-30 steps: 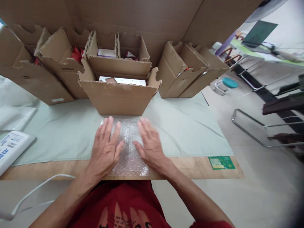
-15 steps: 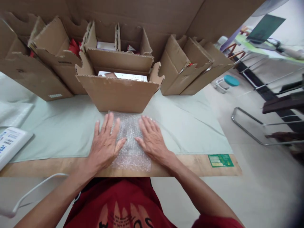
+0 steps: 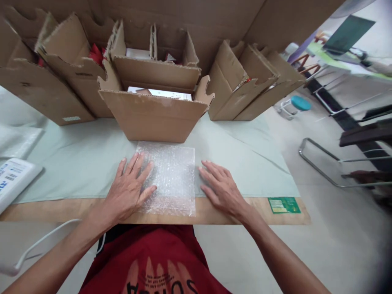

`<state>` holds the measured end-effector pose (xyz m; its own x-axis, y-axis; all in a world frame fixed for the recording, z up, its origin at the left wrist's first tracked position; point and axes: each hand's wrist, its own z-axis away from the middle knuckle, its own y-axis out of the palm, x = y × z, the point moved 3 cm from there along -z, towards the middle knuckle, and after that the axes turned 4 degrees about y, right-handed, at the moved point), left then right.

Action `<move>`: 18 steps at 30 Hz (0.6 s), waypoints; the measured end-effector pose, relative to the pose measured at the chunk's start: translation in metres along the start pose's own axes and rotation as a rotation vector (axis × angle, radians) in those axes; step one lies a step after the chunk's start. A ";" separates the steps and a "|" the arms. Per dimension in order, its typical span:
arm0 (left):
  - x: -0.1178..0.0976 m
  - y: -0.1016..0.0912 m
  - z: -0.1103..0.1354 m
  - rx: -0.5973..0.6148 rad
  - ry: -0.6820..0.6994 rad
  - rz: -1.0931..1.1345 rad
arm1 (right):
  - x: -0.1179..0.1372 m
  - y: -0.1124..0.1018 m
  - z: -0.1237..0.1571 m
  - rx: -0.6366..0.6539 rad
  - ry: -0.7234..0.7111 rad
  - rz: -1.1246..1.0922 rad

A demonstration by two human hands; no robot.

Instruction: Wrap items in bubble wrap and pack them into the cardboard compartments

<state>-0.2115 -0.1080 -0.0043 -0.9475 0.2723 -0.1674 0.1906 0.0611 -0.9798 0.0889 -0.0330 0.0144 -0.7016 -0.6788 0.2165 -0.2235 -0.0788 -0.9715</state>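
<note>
Two bare hands palm-down on the wooden worktop point(image 3: 55, 211), gripping nothing. On the left margin of a clear, square sheet of bubble wrap point(image 3: 173, 179), the left hand point(image 3: 128, 192), fingers point(image 3: 134, 162) straight and spread apart, thumb laid across the sheet's near-left part. Just beside the sheet's right edge, the right hand point(image 3: 222, 190), flat on a pale green cloth point(image 3: 76, 163), fingers point(image 3: 211, 166) likewise stretched out and apart; whether touching the plastic or not, impossible to tell. Sheet of bubble wrap flat and unfolded between the two hands, mostly on the cloth, its near edge out over the bare wood strip at the front of the worktop, its far edge close against the front wall of an open brown cardboard box point(image 3: 153, 120). Inside that box, white cards point(image 3: 165, 93). Behind it, a second open carton point(image 3: 154, 73) with upright dividers. Off to the left, further brown cartons point(image 3: 45, 96) with something red point(image 3: 95, 54) poking out; off to the right, two more leaning cartons point(image 3: 245, 92). At the far left edge, a white flat device point(image 3: 12, 183) with blue print, and a white cable point(image 3: 44, 240) hanging below the worktop's front. On the wood to the right, a small green label point(image 3: 284, 205). At the bottom, a red printed shirt point(image 3: 153, 265).
</note>
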 end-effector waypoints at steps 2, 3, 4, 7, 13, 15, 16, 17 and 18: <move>-0.003 0.000 0.007 0.063 0.114 0.056 | 0.016 -0.007 0.017 0.046 -0.102 -0.017; -0.004 0.001 0.009 0.102 0.145 0.075 | 0.024 -0.007 0.021 0.076 -0.150 -0.027; -0.005 0.001 0.010 0.138 0.154 0.086 | 0.032 -0.006 0.022 0.100 -0.197 -0.039; -0.006 0.000 0.011 0.198 0.115 0.103 | 0.048 0.007 0.014 0.097 -0.314 -0.123; 0.016 -0.026 0.027 0.269 0.049 0.474 | 0.044 0.010 0.000 -0.099 0.013 -0.686; 0.028 -0.037 0.037 0.298 -0.017 0.705 | 0.039 0.005 0.000 -0.081 0.235 -0.905; 0.033 -0.041 0.041 0.307 -0.058 0.819 | 0.038 0.004 -0.001 -0.070 0.324 -0.994; 0.035 -0.044 0.044 0.308 -0.094 0.920 | 0.037 0.003 -0.002 -0.062 0.389 -1.066; 0.036 -0.046 0.044 0.300 -0.130 0.991 | 0.036 0.002 -0.004 -0.055 0.430 -1.121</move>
<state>-0.2655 -0.1436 0.0298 -0.4248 -0.0364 -0.9046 0.8432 -0.3795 -0.3807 0.0603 -0.0547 0.0203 -0.2643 0.0475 0.9633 -0.8750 -0.4318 -0.2188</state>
